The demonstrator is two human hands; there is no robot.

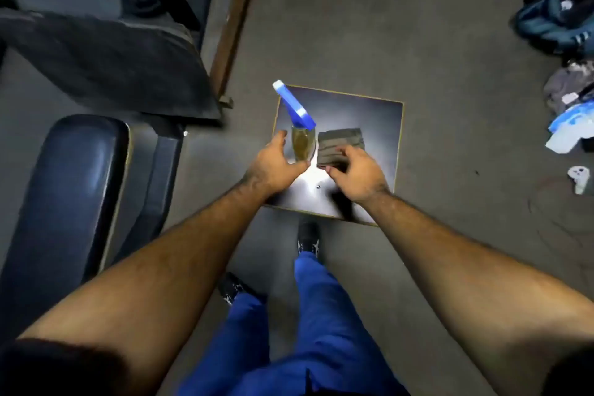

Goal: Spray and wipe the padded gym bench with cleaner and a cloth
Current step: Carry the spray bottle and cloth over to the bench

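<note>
At frame centre, over a small square table (382, 125), a person's two hands close in on the cleaning gear. The left hand (273, 164) has fingers and thumb spread in an open curve just beside the spray bottle (302, 143), not yet wrapped round it; whether a fingertip touches the bottle cannot be told. The right hand (355, 172) reaches onto the near edge of the folded cloth (341, 146), fingers bent down over it and thumb spread below; a true pinch cannot be confirmed, so the grip looks about to form rather than made.

The bottle stands upright on the table, holding yellowish liquid, its blue trigger head pointing toward the upper left. The cloth lies flat just right of it, the two nearly touching.

Both bare forearms run up from the bottom corners. Blue trousers and dark shoes show at bottom centre on a grey floor.

The padded bench (74, 190), dark and glossy, lies at the left edge, well apart from the table. Another dark pad sits above it, upper left. Bags and clothing are heaped at the right edge.

By the look of things, the job is only starting: cleaner and cloth are still to be lifted, and spraying and wiping remain.
</note>
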